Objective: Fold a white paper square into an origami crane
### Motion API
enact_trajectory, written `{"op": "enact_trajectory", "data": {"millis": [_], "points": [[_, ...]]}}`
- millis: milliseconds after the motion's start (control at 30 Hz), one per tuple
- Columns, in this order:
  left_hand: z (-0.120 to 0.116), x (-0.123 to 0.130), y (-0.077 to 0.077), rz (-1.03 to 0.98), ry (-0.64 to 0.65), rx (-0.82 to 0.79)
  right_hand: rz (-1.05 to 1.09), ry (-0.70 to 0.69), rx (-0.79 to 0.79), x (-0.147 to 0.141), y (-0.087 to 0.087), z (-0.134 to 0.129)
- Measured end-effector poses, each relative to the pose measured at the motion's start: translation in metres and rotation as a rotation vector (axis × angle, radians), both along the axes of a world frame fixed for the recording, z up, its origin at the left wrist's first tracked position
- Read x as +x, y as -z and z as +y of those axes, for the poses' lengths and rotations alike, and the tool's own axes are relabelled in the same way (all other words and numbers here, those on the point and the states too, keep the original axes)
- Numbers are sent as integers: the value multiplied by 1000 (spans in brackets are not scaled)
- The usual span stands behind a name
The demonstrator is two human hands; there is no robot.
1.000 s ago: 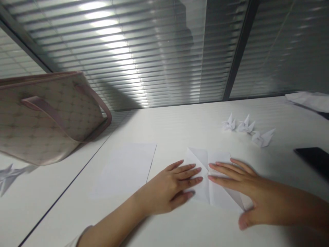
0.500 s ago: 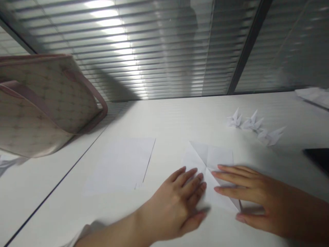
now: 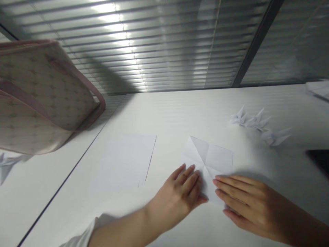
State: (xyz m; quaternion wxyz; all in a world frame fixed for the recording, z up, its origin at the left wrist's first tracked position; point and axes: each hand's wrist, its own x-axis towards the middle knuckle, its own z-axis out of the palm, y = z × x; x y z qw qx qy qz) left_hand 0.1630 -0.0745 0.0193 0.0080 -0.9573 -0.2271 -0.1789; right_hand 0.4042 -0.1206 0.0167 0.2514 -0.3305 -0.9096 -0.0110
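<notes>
- Your left hand (image 3: 177,197): fingers close together and slightly bent, resting on the creased sheet's lower left.
- Your right hand (image 3: 246,202): fingers extended and pressed together, over its lower right.
- Creased sheet (image 3: 219,158), white: on the white table (image 3: 180,116), under both your hands (crease lines cross near its middle).
- Plain paper (image 3: 125,159): lying left of your left hand.
- Three folded paper figures (image 3: 257,121): beyond your right hand.
- Patterned bag (image 3: 51,92), pink-handled: far left.
</notes>
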Motion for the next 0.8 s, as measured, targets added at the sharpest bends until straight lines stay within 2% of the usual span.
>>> {"op": "enact_trajectory", "data": {"millis": [233, 400, 600, 700, 800], "points": [[3, 1, 2, 14, 33, 76, 31, 51, 4, -7, 2, 3], [4, -5, -3, 121, 50, -61, -8, -11, 3, 0, 6, 9], [13, -16, -9, 332, 60, -252, -154, -158, -64, 30, -1, 26], [15, -19, -8, 353, 24, -256, -207, -212, -43, 38, 4, 27], [18, -23, -5, 343, -57, -204, -173, -143, -38, 39, 12, 26]]}}
